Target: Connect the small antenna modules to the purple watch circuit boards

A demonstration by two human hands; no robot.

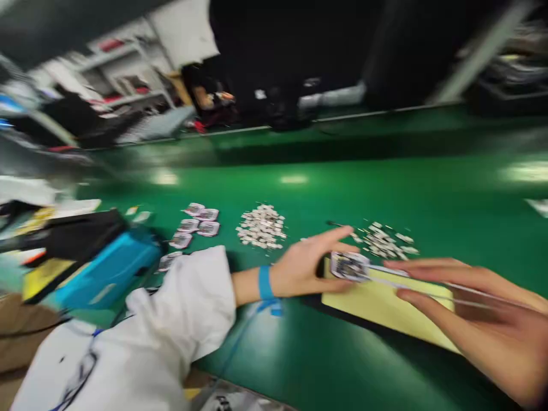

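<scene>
My left hand point(302, 265), with a blue strap point(265, 282) round its wrist, grips a small square electronic part point(349, 266) by its edge, thumb and fingers around the near side. The part has a pale rim and a dark, detailed face, too blurred to read. In my right hand point(488, 319) is a pair of pale tweezers point(387, 270), pinched between thumb and fingers. Their tips reach the right edge of the part; whether they hold something small cannot be made out. Beneath both hands lies a yellow pad point(398, 305) on a dark base.
On the green tabletop point(295, 348) lie a heap of small whitish pieces point(261, 226) and a looser scatter point(385, 240) beyond my hands. Several similar square parts point(208, 228) sit left. A blue box point(109, 271) and clutter crowd the left edge.
</scene>
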